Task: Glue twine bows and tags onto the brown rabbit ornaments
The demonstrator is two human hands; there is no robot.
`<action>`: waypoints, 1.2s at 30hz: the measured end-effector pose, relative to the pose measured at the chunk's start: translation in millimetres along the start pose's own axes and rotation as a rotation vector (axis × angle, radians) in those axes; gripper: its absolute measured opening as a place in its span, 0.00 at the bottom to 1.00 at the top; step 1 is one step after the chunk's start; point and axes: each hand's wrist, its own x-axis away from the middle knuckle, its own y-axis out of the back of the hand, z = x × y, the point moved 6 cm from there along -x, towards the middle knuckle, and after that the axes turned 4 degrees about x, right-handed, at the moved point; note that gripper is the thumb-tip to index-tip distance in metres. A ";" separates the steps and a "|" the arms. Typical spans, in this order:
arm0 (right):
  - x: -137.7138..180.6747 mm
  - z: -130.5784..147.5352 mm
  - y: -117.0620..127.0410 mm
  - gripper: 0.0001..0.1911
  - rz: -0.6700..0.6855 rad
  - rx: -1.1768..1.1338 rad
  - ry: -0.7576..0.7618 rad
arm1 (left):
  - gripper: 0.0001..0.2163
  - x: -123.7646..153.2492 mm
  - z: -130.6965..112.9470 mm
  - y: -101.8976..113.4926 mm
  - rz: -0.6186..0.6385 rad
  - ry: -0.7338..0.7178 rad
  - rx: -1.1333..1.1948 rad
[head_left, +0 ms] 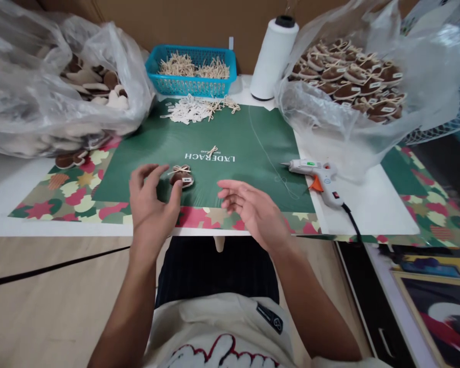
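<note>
My left hand [150, 202] hovers over the near edge of the green mat [253, 138], fingers apart and curled, holding nothing. Its fingertips almost touch a small brown round ornament [181, 177] that carries a raffia bow and a white tag. My right hand [250, 207] is open as well, fingers spread, a little right of the ornament and apart from it. A loose raffia bow [212, 150] lies on the mat beyond the ornament.
A white glue gun [317, 175] lies to the right with its black cord. Behind stand a blue basket of bows [191, 69], a pile of white tags [187, 110], a white thread spool [272, 56] and two plastic bags of pieces [53, 87] [352, 76].
</note>
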 end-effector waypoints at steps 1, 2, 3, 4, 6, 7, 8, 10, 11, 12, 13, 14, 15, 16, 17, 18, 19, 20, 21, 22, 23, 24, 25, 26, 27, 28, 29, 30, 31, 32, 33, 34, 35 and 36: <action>-1.8 -1.7 -0.7 0.23 0.018 -0.031 -0.015 | 0.19 3.8 -9.2 1.2 -0.016 -0.039 -0.013; -2.8 -2.3 -1.9 0.24 0.033 -0.058 -0.022 | 0.19 8.8 -18.8 0.4 -0.006 -0.063 0.006; -3.1 -2.2 -3.3 0.24 0.042 -0.087 -0.025 | 0.19 14.3 -27.5 -3.3 0.043 -0.063 0.058; -2.9 -1.4 -4.9 0.24 0.049 -0.118 -0.022 | 0.18 20.0 -34.7 -10.1 0.131 -0.042 0.141; -1.2 1.4 -8.1 0.22 0.063 -0.189 0.005 | 0.17 30.8 -43.5 -25.8 0.300 0.045 0.329; 0.1 3.0 -9.6 0.20 0.070 -0.220 0.024 | 0.17 34.6 -45.3 -32.0 0.340 0.090 0.399; 1.7 4.4 -11.0 0.19 0.078 -0.244 0.042 | 0.17 36.7 -45.6 -36.0 0.338 0.124 0.435; 5.7 6.0 -14.2 0.18 0.103 -0.256 0.062 | 0.14 37.0 -44.5 -38.3 0.256 0.136 0.429; 8.0 6.0 -16.0 0.19 0.116 -0.239 0.061 | 0.13 36.3 -44.3 -38.2 0.212 0.122 0.405; 10.3 5.7 -17.8 0.20 0.127 -0.211 0.054 | 0.12 35.6 -44.4 -38.0 0.182 0.102 0.381; 12.6 5.3 -19.3 0.21 0.132 -0.179 0.046 | 0.11 34.9 -44.8 -37.9 0.165 0.079 0.365; 14.6 5.2 -20.3 0.22 0.132 -0.148 0.039 | 0.09 34.2 -45.0 -37.5 0.156 0.061 0.352; 16.5 5.6 -20.9 0.23 0.128 -0.124 0.040 | 0.08 33.4 -44.9 -37.0 0.153 0.044 0.339; 18.0 6.5 -21.0 0.23 0.119 -0.111 0.045 | 0.07 32.5 -44.9 -36.0 0.152 0.021 0.327; 19.2 7.7 -20.8 0.23 0.108 -0.110 0.053 | 0.07 31.6 -45.2 -34.9 0.155 -0.011 0.315; 20.1 9.0 -20.3 0.22 0.099 -0.113 0.060 | 0.06 30.6 -45.6 -33.9 0.164 -0.046 0.302; 20.7 10.1 -19.7 0.21 0.090 -0.116 0.066 | 0.06 29.7 -45.8 -33.2 0.179 -0.081 0.289; 21.2 11.1 -19.0 0.20 0.079 -0.115 0.070 | 0.06 28.9 -46.1 -32.6 0.197 -0.114 0.275; 21.6 11.9 -18.3 0.20 0.070 -0.110 0.072 | 0.06 28.3 -46.3 -32.0 0.216 -0.144 0.260; 22.0 12.7 -18.1 0.20 0.065 -0.099 0.076 | 0.06 27.8 -46.4 -31.4 0.232 -0.167 0.243; 22.5 13.5 -18.1 0.19 0.061 -0.082 0.085 | 0.06 27.5 -46.4 -30.6 0.243 -0.184 0.222; 23.1 14.3 -17.8 0.20 0.045 -0.053 0.095 | 0.05 27.3 -46.8 -29.4 0.246 -0.206 0.201; 23.8 15.2 -17.1 0.19 0.020 -0.013 0.108 | 0.05 27.3 -47.3 -28.1 0.244 -0.226 0.176; 24.7 16.3 -16.3 0.19 -0.012 0.035 0.126 | 0.05 27.4 -47.7 -27.1 0.240 -0.244 0.151; 25.7 17.5 -15.5 0.18 -0.046 0.083 0.145 | 0.06 27.7 -47.8 -26.3 0.234 -0.256 0.128; 26.7 18.4 -15.1 0.18 -0.076 0.118 0.160 | 0.07 27.9 -47.4 -26.0 0.230 -0.259 0.112; 27.3 18.6 -15.0 0.18 -0.095 0.130 0.166 | 0.08 28.3 -46.4 -26.1 0.228 -0.254 0.105; 27.5 18.1 -15.5 0.18 -0.101 0.117 0.163 | 0.09 28.5 -44.8 -26.4 0.225 -0.236 0.110; 27.2 16.9 -16.3 0.18 -0.098 0.085 0.151 | 0.10 28.7 -42.5 -26.9 0.220 -0.205 0.131; 26.7 15.5 -17.1 0.18 -0.094 0.046 0.136 | 0.10 28.9 -39.7 -27.5 0.214 -0.163 0.165; 25.9 14.3 -17.7 0.18 -0.091 0.011 0.123 | 0.10 29.2 -36.5 -28.1 0.208 -0.113 0.210; 25.1 13.7 -18.1 0.18 -0.090 -0.014 0.118 | 0.09 29.7 -33.4 -28.8 0.202 -0.062 0.259; 24.3 13.6 -18.2 0.18 -0.092 -0.028 0.119 | 0.08 30.3 -30.6 -29.5 0.199 -0.015 0.308; 23.6 13.9 -18.2 0.18 -0.096 -0.034 0.124 | 0.07 31.0 -28.3 -30.4 0.201 0.023 0.350</action>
